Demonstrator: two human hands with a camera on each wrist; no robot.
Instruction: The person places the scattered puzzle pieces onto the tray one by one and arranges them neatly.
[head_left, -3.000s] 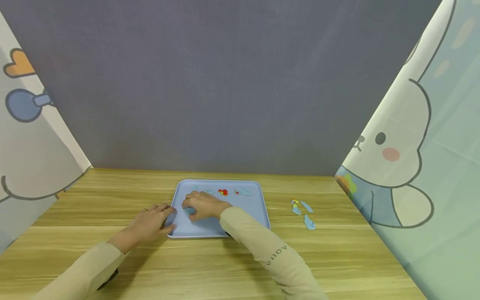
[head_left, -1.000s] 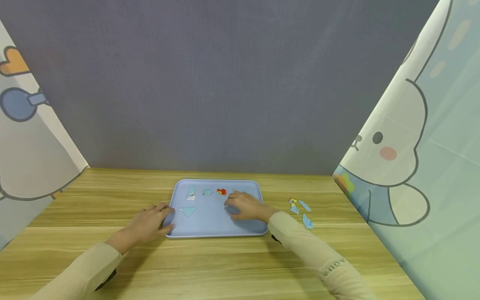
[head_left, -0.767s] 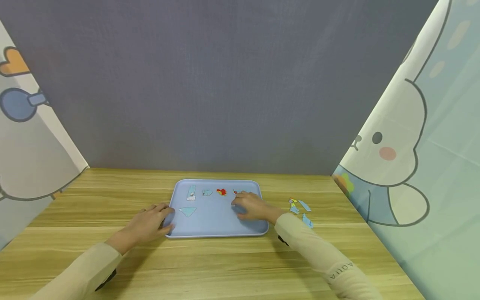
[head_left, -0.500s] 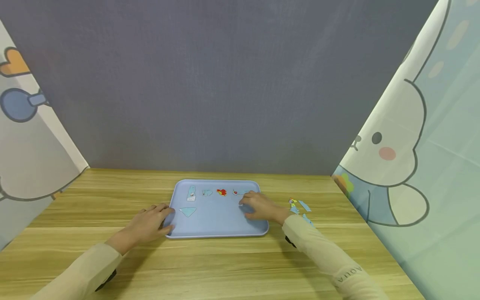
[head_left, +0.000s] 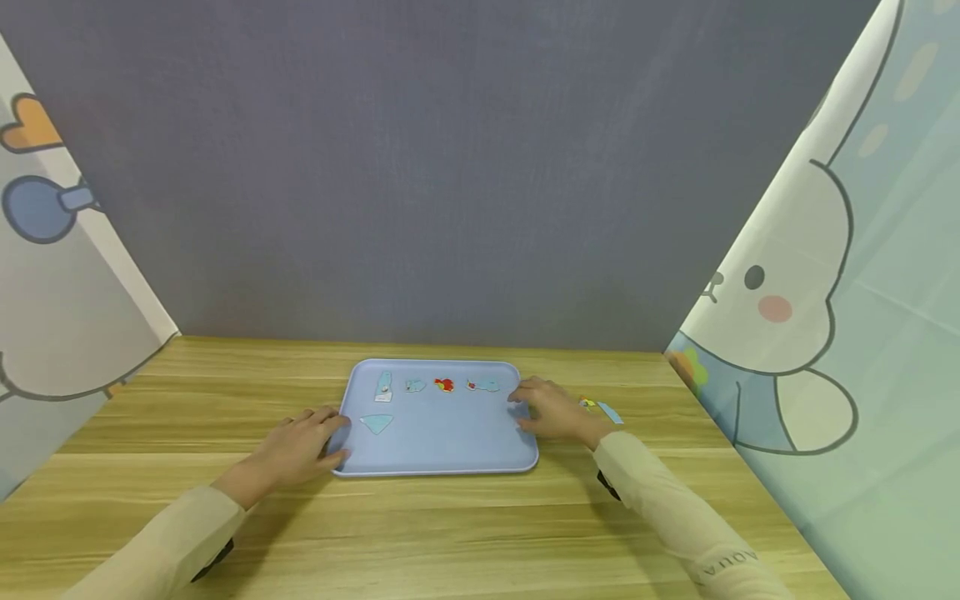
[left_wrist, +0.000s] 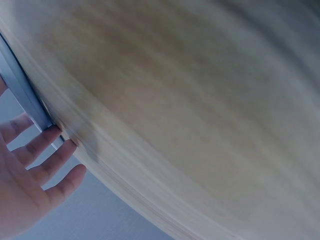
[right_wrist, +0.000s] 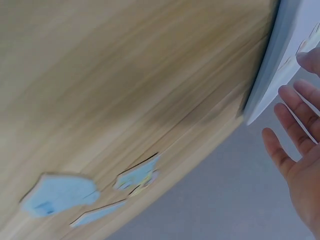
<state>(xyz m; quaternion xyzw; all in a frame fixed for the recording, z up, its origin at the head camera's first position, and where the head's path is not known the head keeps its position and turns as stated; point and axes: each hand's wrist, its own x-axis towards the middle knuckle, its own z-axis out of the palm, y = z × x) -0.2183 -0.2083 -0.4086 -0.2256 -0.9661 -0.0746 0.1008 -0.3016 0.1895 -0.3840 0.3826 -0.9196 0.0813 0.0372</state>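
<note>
A pale blue tray [head_left: 442, 437] lies on the table with several flat, irregular puzzle pieces on it. Along its back run a tall light blue piece [head_left: 383, 387], a small blue one [head_left: 415, 386], a red and yellow one [head_left: 444, 385] and a long blue one [head_left: 483, 386]. A triangular piece [head_left: 377, 424] lies nearer the left rim. My left hand [head_left: 296, 446] rests at that rim, its fingers [left_wrist: 52, 165] loosely extended in the left wrist view. Over the right rim is my right hand [head_left: 551, 410], fingers spread, holding nothing.
Right of the tray, a yellow and blue piece [head_left: 587, 402] and a narrow blue strip [head_left: 611, 412] lie on the wooden table [head_left: 420, 533]. A broader blue piece [right_wrist: 60, 194] shows in the right wrist view. A grey panel [head_left: 420, 175] stands behind.
The triangular piece, earlier under my right hand, now lies uncovered in the tray. My right hand has moved rightward across the tray to its right rim. My left hand stays at the left rim.
</note>
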